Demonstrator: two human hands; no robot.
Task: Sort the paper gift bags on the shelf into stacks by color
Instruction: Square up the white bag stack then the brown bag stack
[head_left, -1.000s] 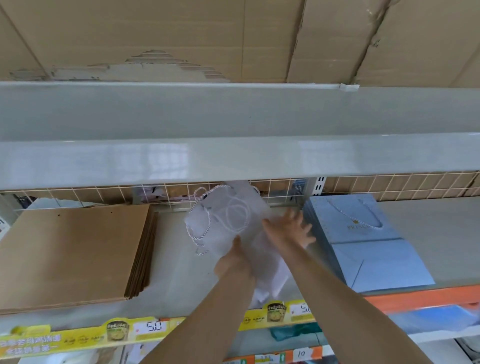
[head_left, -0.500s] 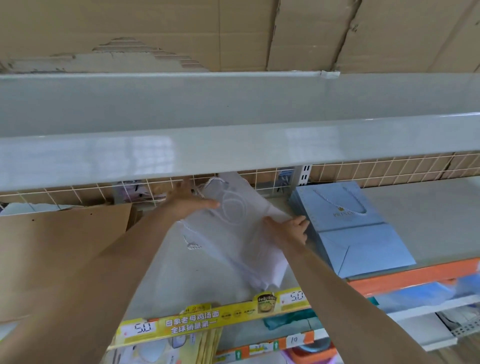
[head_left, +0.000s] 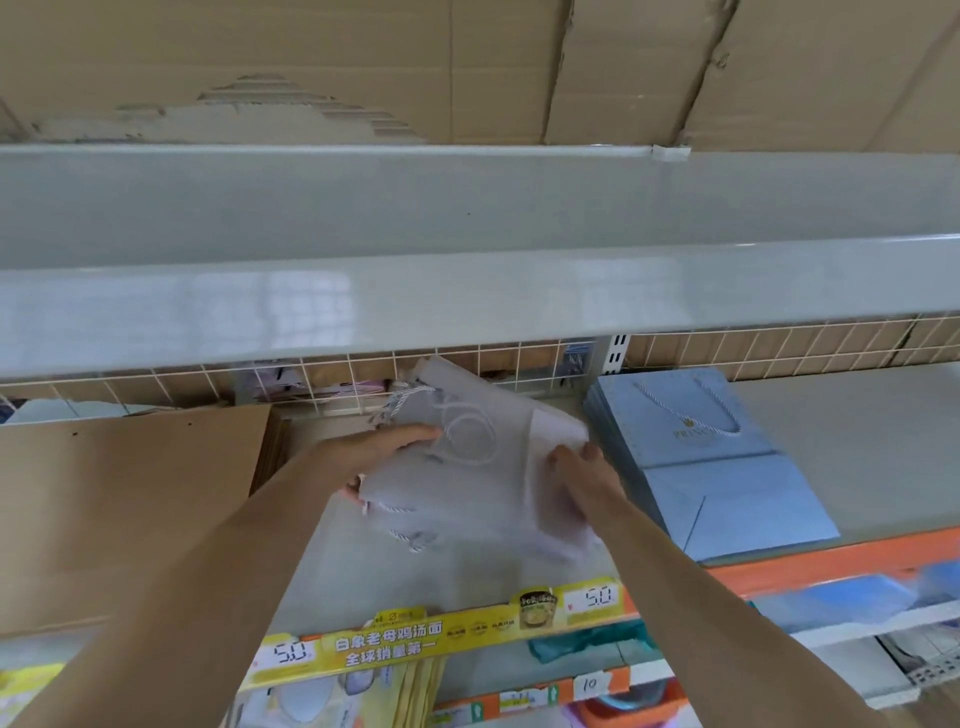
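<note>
Fingers (head_left: 415, 435) of left hand (head_left: 382, 454) together on top of white bags (head_left: 498, 483), thumb seemingly under edge: pinching. Right hand (head_left: 589, 480) curled on opposite edge, probably squaring pile. Brown stack (head_left: 130, 493) at 9 o'clock, blue stack (head_left: 717, 467) at 3, white bags between, so colours stay separate. Wire grid (head_left: 332, 371) at 12 o'clock.

The yellow strip (head_left: 467, 626) at 6 o'clock reads "白象老母鸡汤面 全球销量第一", with "5.0" price tags (head_left: 596, 597) at its 9 and 3 o'clock ends. A white tag (head_left: 589, 685) below says "10". The blue bag (head_left: 727, 499) at 3 o'clock bears gold lettering beginning "PRINC".
</note>
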